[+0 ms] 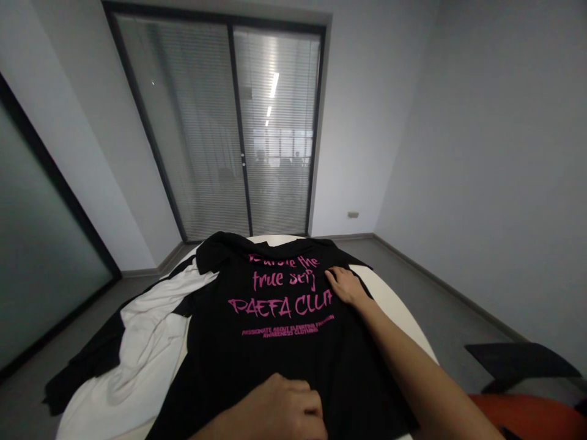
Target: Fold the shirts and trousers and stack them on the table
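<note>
A black T-shirt (284,360) with pink lettering lies spread over a round white table, its collar end at the far side and its far left part folded over. My right hand (346,285) rests flat on the right side of the shirt, beside the lettering, fingers extended. Close to me, my left hand (284,406) is over the lower part of the shirt with its fingers curled in. What those fingers hold, if anything, is hidden.
Left of the T-shirt lie a crumpled white garment (151,330) and a black garment (98,342) hanging past the edge. The white table (398,311) shows at right. An orange and black chair (523,409) stands at lower right. Blinds-covered glass doors (202,140) are behind.
</note>
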`<state>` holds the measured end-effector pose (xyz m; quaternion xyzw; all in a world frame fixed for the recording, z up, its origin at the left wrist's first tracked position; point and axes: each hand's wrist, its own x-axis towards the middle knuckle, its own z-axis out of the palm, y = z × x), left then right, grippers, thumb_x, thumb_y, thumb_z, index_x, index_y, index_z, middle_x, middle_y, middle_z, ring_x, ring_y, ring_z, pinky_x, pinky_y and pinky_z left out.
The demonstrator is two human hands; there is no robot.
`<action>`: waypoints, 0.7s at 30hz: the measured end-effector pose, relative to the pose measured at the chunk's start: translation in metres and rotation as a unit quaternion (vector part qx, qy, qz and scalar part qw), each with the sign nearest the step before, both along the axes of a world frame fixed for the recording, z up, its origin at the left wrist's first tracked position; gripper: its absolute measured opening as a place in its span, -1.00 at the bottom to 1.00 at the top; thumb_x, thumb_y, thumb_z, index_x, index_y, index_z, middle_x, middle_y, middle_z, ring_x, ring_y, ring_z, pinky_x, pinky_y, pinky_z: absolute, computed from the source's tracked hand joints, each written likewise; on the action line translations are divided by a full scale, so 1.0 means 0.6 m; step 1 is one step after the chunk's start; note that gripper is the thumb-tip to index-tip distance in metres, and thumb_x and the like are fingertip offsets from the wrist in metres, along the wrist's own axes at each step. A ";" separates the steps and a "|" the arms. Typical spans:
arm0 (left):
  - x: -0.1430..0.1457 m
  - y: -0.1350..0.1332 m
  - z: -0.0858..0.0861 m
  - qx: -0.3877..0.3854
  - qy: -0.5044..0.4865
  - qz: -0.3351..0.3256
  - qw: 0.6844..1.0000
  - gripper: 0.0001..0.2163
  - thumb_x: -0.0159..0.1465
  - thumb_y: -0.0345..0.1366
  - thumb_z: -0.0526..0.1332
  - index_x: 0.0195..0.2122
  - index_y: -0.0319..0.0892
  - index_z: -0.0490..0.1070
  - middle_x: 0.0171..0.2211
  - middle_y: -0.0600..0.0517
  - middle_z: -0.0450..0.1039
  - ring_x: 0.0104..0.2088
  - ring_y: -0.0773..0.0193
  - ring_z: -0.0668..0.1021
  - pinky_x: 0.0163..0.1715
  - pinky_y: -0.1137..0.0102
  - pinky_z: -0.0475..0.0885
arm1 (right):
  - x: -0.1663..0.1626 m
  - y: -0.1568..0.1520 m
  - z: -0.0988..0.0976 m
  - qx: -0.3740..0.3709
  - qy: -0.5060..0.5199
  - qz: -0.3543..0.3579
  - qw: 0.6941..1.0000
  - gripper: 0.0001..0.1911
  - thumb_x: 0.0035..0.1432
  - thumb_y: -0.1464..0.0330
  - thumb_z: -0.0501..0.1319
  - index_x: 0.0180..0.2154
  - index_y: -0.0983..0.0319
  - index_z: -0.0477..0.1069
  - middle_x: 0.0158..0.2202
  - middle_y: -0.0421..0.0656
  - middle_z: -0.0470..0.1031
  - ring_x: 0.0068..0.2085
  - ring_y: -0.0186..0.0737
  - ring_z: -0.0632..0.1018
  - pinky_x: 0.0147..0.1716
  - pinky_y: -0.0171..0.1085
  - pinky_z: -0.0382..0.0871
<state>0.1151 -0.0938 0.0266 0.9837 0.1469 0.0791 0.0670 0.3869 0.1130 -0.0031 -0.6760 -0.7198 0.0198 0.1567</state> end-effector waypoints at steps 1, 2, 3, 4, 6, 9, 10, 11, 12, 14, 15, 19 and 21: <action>-0.001 0.000 -0.003 -0.016 -0.006 -0.019 1.000 -0.89 0.38 -0.18 0.21 -0.24 -0.06 0.44 -0.21 0.19 0.55 -0.29 0.40 0.54 -0.51 0.46 0.25 | 0.002 0.001 0.003 -0.008 -0.004 -0.007 1.000 -0.46 0.42 0.04 -0.13 0.08 0.19 0.43 0.16 -0.01 0.43 0.13 -0.01 0.44 0.11 -0.11 0.26; -0.001 0.001 -0.005 -0.029 -0.009 -0.030 0.999 -0.90 0.38 -0.19 0.21 -0.26 -0.06 0.43 -0.22 0.21 0.55 -0.30 0.42 0.55 -0.53 0.46 0.23 | 0.005 0.002 0.007 -0.015 -0.008 -0.016 1.000 -0.45 0.41 0.03 -0.14 0.07 0.19 0.43 0.16 0.00 0.43 0.12 0.01 0.44 0.09 -0.09 0.27; -0.002 0.001 -0.007 -0.036 -0.010 -0.036 0.999 -0.90 0.37 -0.20 0.22 -0.27 -0.07 0.43 -0.23 0.22 0.56 -0.30 0.43 0.55 -0.55 0.46 0.21 | 0.007 0.002 0.009 -0.021 -0.013 -0.026 0.999 -0.45 0.41 0.03 -0.13 0.07 0.19 0.44 0.16 0.01 0.42 0.12 0.03 0.44 0.08 -0.06 0.28; -0.002 0.002 -0.007 -0.039 -0.009 -0.038 0.998 -0.89 0.37 -0.20 0.23 -0.28 -0.07 0.43 -0.23 0.22 0.56 -0.30 0.42 0.56 -0.57 0.45 0.20 | 0.010 0.000 0.012 -0.027 -0.017 -0.036 0.999 -0.45 0.41 0.02 -0.12 0.07 0.19 0.44 0.16 0.02 0.41 0.12 0.04 0.43 0.08 -0.04 0.28; -0.003 0.002 -0.004 -0.040 -0.009 -0.033 0.999 -0.91 0.37 -0.19 0.22 -0.25 -0.05 0.44 -0.21 0.21 0.56 -0.28 0.41 0.58 -0.58 0.45 0.19 | 0.016 -0.005 0.015 -0.031 -0.025 -0.066 0.997 -0.49 0.41 0.05 -0.10 0.10 0.17 0.41 0.20 0.03 0.36 0.16 0.07 0.40 0.09 0.01 0.27; -0.004 -0.001 0.011 -0.057 -0.002 -0.005 0.998 -0.92 0.35 -0.24 0.24 -0.15 -0.02 0.44 -0.17 0.19 0.56 -0.25 0.37 0.60 -0.51 0.48 0.27 | 0.028 -0.015 0.020 -0.030 -0.030 -0.145 0.989 -0.50 0.41 0.18 -0.12 0.20 0.25 0.31 0.24 0.14 0.28 0.21 0.13 0.35 0.06 0.03 0.30; -0.004 -0.004 0.016 -0.063 0.001 0.012 0.998 -0.88 0.33 -0.27 0.25 -0.11 -0.01 0.44 -0.17 0.18 0.56 -0.24 0.35 0.60 -0.47 0.49 0.30 | 0.034 -0.016 0.022 -0.035 -0.029 -0.175 0.984 -0.49 0.40 0.22 -0.13 0.21 0.31 0.29 0.22 0.19 0.30 0.20 0.15 0.37 0.04 0.03 0.33; -0.003 -0.007 0.021 -0.069 0.005 0.029 0.997 -0.83 0.31 -0.32 0.25 -0.08 -0.01 0.43 -0.17 0.17 0.56 -0.24 0.33 0.60 -0.43 0.49 0.33 | 0.042 -0.016 0.025 -0.046 -0.025 -0.202 0.978 -0.48 0.38 0.23 -0.12 0.19 0.36 0.31 0.18 0.24 0.33 0.17 0.16 0.41 0.01 0.02 0.36; -0.001 -0.009 0.024 -0.076 0.008 0.047 0.996 -0.78 0.28 -0.36 0.25 -0.05 0.00 0.43 -0.17 0.17 0.56 -0.24 0.32 0.61 -0.41 0.49 0.36 | 0.050 -0.015 0.028 -0.062 -0.021 -0.223 0.973 -0.47 0.36 0.23 -0.10 0.16 0.40 0.35 0.12 0.28 0.39 0.11 0.17 0.46 -0.03 0.01 0.39; 0.002 -0.012 0.025 -0.085 0.005 0.092 0.992 -0.70 0.23 -0.42 0.22 -0.03 0.02 0.43 -0.17 0.16 0.54 -0.27 0.30 0.60 -0.38 0.47 0.39 | 0.068 -0.010 0.034 -0.099 -0.014 -0.243 0.965 -0.47 0.31 0.18 -0.02 0.06 0.43 0.44 0.01 0.29 0.48 0.01 0.17 0.54 -0.09 -0.01 0.43; 0.004 -0.011 0.024 -0.089 -0.004 0.125 0.988 -0.68 0.22 -0.45 0.20 -0.03 0.01 0.43 -0.17 0.14 0.53 -0.28 0.28 0.60 -0.37 0.46 0.40 | 0.076 -0.007 0.037 -0.115 -0.012 -0.241 0.963 -0.48 0.28 0.16 0.03 0.02 0.42 0.47 -0.02 0.27 0.51 -0.02 0.17 0.57 -0.11 -0.02 0.45; -0.003 0.014 0.010 -0.096 -0.086 0.311 0.941 -0.74 0.25 -0.51 0.07 -0.13 -0.07 0.42 -0.18 0.05 0.49 -0.24 0.24 0.58 -0.23 0.37 0.44 | 0.098 -0.004 0.040 -0.138 -0.016 -0.204 0.969 -0.60 0.23 0.25 0.12 -0.04 0.36 0.52 -0.02 0.21 0.54 -0.01 0.13 0.58 -0.12 -0.09 0.45; -0.014 0.032 0.002 -0.097 -0.109 0.385 0.911 -0.74 0.27 -0.53 0.03 -0.16 -0.11 0.41 -0.18 0.02 0.47 -0.20 0.22 0.57 -0.18 0.34 0.44 | 0.099 -0.006 0.038 -0.127 -0.021 -0.185 0.974 -0.61 0.28 0.29 0.06 0.00 0.33 0.48 0.00 0.19 0.54 0.00 0.09 0.58 -0.12 -0.12 0.44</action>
